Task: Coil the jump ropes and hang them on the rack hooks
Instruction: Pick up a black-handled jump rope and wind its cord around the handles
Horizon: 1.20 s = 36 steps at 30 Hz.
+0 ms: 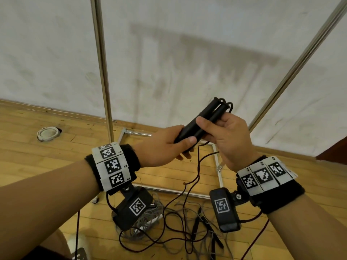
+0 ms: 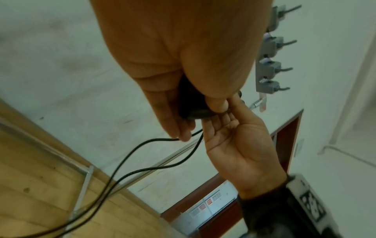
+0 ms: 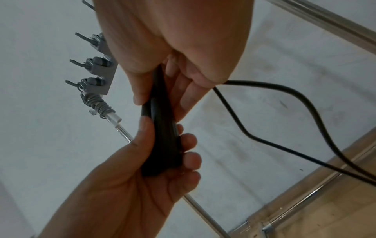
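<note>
Nearest the camera, loose ropes lay tangled on the wooden floor (image 1: pixel 47 171): a grey jump rope (image 1: pixel 150 216) bunched in a heap just inside the front bar of the rack base (image 1: pixel 169 191), with dark cord (image 1: pixel 169 203) and a second pair of slim black handles (image 1: pixel 196 222) strewn over it toward the right.

Above that pile, both hands met on one pair of black jump rope handles (image 1: pixel 202 121), held side by side and tilted up to the right. The left hand (image 1: pixel 161 145) gripped their lower ends, thumb on top and fingers curled underneath. The right hand (image 1: pixel 231 136) gripped the upper part, thumb laid across the handles and fingers wrapped behind; the wrist view showed its curled fingers also trapping the cord (image 3: pixel 284 112). At the top ends the cord looped out of the handles, and two strands dropped from the hands down to the floor.

Beyond the hands stood the rack's upright poles: the left pole (image 1: pixel 102 72) rose straight from the base, the right pole (image 1: pixel 300 59) slanted off to the upper right edge. The wrist cameras caught a row of grey hooks (image 2: pixel 272 69) on the rack, one end wound with grey rope (image 3: pixel 97 103). Behind everything ran a scuffed white wall (image 1: pixel 187 53), and a round white fitting (image 1: pixel 47 133) sat in the floor near its foot, left of the rack.
</note>
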### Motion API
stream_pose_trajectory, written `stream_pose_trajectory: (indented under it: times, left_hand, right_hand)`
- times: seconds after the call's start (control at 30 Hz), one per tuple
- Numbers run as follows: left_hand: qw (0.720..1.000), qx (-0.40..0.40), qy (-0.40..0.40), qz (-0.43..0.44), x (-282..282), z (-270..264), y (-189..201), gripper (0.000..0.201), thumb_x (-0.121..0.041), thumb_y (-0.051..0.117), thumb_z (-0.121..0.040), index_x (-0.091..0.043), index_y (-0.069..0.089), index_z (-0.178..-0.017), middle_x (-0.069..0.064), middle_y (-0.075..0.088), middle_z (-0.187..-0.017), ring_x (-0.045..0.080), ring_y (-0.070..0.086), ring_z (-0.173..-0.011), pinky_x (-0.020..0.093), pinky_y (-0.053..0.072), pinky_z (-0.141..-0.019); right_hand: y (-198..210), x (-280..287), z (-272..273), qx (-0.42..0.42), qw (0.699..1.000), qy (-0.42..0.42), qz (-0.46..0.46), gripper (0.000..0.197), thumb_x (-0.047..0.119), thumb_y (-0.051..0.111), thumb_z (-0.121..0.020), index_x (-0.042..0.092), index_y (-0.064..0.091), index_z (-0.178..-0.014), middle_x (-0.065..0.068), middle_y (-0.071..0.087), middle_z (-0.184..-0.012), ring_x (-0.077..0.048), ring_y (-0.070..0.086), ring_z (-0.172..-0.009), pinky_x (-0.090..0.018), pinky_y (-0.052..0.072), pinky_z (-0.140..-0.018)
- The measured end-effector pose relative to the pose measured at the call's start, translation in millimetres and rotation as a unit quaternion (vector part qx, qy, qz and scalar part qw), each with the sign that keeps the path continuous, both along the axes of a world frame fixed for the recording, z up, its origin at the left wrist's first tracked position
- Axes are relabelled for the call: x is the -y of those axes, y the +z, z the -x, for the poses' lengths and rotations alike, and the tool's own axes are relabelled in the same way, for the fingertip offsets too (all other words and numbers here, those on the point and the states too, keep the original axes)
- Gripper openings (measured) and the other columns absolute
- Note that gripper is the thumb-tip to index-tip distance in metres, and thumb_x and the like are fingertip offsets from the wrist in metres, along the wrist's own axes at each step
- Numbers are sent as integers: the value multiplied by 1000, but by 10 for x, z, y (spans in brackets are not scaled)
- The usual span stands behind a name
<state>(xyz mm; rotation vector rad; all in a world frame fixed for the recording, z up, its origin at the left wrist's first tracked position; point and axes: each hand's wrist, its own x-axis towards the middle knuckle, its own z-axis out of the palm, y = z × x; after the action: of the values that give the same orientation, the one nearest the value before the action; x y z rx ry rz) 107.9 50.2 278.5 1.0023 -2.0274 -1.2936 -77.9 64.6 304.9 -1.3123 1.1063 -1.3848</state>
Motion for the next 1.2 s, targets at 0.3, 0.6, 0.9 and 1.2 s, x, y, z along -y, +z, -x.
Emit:
stream_pose_trajectory:
  times: [0.3, 0.6, 0.9, 1.2]
  left_hand:
    - [997, -73, 14, -32, 36, -52, 98, 12, -18, 55, -101, -8, 58, -107, 6, 69, -85, 18, 70, -71, 30, 58, -66]
    - [989, -119, -21, -80, -9, -117, 237, 25, -29, 57, -90, -12, 58, -109, 3, 71, -83, 18, 68, -70, 25, 55, -62]
    - [986, -123, 104, -42, 149, -251, 215, 12, -15, 52, -102, -8, 60, -105, 7, 70, -83, 20, 67, -69, 29, 55, -62]
    - [978, -61, 198, 1, 214, -296, 129, 14, -23, 53, -102, -12, 62, -106, 5, 72, -85, 16, 68, -68, 36, 60, -70]
  right_hand:
    - [71, -34, 89, -159, 986, 45, -32, 19, 22, 75, -84, 13, 70, -101, -5, 76, -90, -19, 74, -85, -35, 60, -69]
    - [-121, 35, 360, -286, 958, 1, 17, 23, 33, 68, -89, 47, 59, -106, 13, 63, -108, -8, 58, -107, -41, 49, -96]
    - [-113, 0, 372, -162, 987, 22, -5, 20, 25, 52, -99, 17, 62, -84, 13, 49, -55, -9, 47, -53, -36, 58, -70]
    - [-106, 28, 387, -71, 995, 6, -76, 21, 14, 52, -99, 12, 72, -93, 0, 58, -67, -13, 48, -58, -24, 40, -52]
